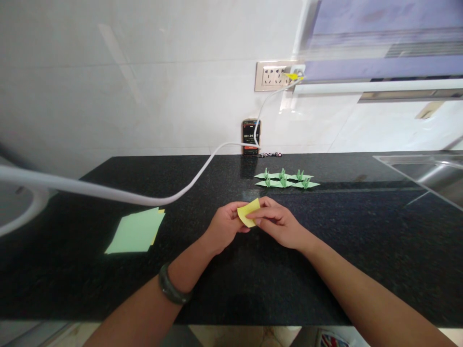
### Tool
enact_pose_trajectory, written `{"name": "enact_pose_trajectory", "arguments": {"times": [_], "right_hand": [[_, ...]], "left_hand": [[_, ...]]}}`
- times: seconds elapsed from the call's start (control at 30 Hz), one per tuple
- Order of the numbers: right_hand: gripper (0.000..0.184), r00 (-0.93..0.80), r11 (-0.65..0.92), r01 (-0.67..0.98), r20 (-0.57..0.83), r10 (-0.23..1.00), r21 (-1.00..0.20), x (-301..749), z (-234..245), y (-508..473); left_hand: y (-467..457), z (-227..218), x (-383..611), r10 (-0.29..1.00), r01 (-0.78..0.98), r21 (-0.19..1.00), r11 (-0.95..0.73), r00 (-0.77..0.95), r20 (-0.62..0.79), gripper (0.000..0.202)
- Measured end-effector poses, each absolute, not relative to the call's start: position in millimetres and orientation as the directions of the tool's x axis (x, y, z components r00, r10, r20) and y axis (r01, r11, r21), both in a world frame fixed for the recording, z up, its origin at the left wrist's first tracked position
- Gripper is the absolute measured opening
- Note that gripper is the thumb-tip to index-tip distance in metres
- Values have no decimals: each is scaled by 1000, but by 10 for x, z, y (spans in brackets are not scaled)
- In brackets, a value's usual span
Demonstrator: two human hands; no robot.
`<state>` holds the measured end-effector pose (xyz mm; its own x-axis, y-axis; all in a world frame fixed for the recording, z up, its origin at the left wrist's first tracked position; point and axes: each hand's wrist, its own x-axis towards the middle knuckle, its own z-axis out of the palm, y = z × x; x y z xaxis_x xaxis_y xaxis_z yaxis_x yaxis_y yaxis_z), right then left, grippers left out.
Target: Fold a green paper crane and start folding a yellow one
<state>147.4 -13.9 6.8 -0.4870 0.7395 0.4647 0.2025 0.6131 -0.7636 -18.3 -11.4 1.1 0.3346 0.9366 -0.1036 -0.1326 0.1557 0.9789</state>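
Observation:
Between my two hands, above the black countertop (224, 289), is a small folded piece of yellow paper (247, 212). My left hand (224, 224) grips its left side, the thumb along the edge and the other fingers partly hidden beneath. My right hand (280, 221) pinches the right side, with fingers lying over the paper's face. Just beyond my hands, several green paper cranes (284, 181) stand in two rows. Off to the left lies a stack of green paper sheets (135, 233), yellow edges showing under it.
A phone (251, 137) showing a timer leans on the tiled wall. Its white cable (202, 171) runs from the wall socket (274, 75) and loops across the left side, close to the camera. At the right is a metal sink (439, 176).

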Motion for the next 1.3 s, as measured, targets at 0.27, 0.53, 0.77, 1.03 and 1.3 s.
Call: {"name": "enact_pose_trajectory", "arguments": {"times": [0.27,0.53,0.77,1.03,1.3], "right_hand": [[16,-402,596,307,467,788,-742,1458,70,-145],[16,-321,523,278,435,841,-806,1463,8,-132],[25,-398,625,301,501,768,-720,1450,58,-176],[26,-449,660,322,504,738,-679,1451,104,-202],[15,-399,683,320,561,726,-656,1421,63,-175]], "left_hand": [[-103,18,-211,917,-272,928,255,372,-143,26],[-91,34,-231,875,-344,875,341,456,-162,28],[-111,12,-235,868,-320,892,318,477,-138,32],[-106,9,-226,864,-325,890,319,485,-133,34],[-127,3,-210,884,-263,929,262,452,-121,33]]}}
